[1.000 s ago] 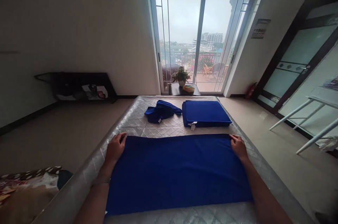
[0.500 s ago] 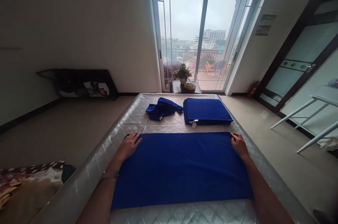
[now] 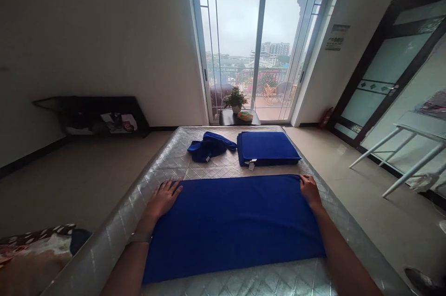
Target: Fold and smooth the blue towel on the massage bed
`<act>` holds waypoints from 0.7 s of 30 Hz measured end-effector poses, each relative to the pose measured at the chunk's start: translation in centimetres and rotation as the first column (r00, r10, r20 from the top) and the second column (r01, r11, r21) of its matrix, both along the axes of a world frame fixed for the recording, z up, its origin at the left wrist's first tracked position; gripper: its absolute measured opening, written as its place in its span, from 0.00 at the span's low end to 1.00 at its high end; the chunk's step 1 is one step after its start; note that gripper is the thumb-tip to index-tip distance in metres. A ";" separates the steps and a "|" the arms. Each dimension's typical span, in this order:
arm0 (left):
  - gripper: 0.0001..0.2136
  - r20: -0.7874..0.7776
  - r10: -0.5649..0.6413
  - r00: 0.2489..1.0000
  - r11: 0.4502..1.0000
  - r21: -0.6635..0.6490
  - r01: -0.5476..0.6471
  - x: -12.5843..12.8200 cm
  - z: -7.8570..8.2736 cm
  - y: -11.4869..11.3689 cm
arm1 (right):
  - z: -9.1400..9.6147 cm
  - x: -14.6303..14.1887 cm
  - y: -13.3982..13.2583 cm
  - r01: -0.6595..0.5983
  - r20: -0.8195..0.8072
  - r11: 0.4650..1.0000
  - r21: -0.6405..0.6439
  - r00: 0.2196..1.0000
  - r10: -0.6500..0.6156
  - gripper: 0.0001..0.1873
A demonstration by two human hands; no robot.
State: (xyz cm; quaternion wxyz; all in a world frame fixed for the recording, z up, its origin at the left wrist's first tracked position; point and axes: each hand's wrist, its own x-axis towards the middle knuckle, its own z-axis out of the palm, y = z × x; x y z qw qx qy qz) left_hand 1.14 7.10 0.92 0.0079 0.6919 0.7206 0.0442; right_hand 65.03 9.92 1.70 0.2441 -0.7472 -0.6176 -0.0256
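A blue cloth (image 3: 233, 226), folded to a wide rectangle, lies flat before me with a few soft creases. At its far left corner rests my left hand (image 3: 164, 199), palm down with the fingers spread. My right hand (image 3: 310, 191) pinches the far right corner between thumb and fingers. Just beyond the cloth sits a stack of folded blue cloth (image 3: 270, 146) with white tags at its front edge. A crumpled blue cloth (image 3: 211, 146), also tagged, is to the left of that stack.
Everything blue lies on a silvery quilted mattress (image 3: 167, 166). Past its far end stands a chair (image 3: 240, 118) bearing a potted plant (image 3: 236, 100) and a tissue pack (image 3: 245, 116). A white-legged table (image 3: 418, 128) is at right; patterned fabric (image 3: 38, 249) is at lower left.
The view has turned slightly, so the scene sits a little further left. My left fingers are spread a bit wider; the right hand still pinches its corner.
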 end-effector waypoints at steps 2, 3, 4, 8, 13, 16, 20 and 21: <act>0.28 -0.003 -0.006 1.000 0.998 0.064 0.006 0.5 0.6 -0.2 | 1.0 -0.9 -0.6 0.000 0.091 1.000 0.002 0.996 0.000 0.25; 0.28 0.000 -0.018 1.000 0.995 0.103 0.018 1.1 1.1 -0.3 | 1.6 -1.8 -1.0 -0.010 0.130 1.000 0.004 0.992 0.009 0.26; 0.28 0.006 -0.040 0.999 0.989 0.141 0.039 2.0 1.6 -0.4 | 2.3 -3.0 -1.4 -0.033 0.154 0.999 0.000 0.987 0.033 0.27; 0.27 0.042 -0.265 0.963 0.949 0.189 0.253 9.5 3.5 -0.7 | 4.8 -11.2 -3.4 -0.307 0.095 0.949 -0.070 0.945 0.312 0.26; 0.25 0.020 -0.550 0.835 0.829 0.136 0.543 20.4 2.1 -0.4 | 5.4 -22.8 -4.7 -0.630 0.017 0.762 -0.153 0.769 0.639 0.27; 0.25 0.004 -0.526 0.851 0.843 0.133 0.521 23.1 0.7 -0.1 | 4.2 -25.8 -4.5 -0.626 -0.008 0.749 -0.217 0.768 0.640 0.31; 0.27 0.025 -0.414 0.910 0.906 0.110 0.410 22.0 0.1 0.1 | 2.6 -25.6 -4.2 -0.532 -0.038 0.813 -0.238 0.841 0.539 0.32; 0.28 0.029 -0.390 0.920 0.918 0.095 0.386 21.1 0.1 0.1 | 2.3 -25.1 -4.2 -0.519 -0.038 0.819 -0.243 0.849 0.527 0.32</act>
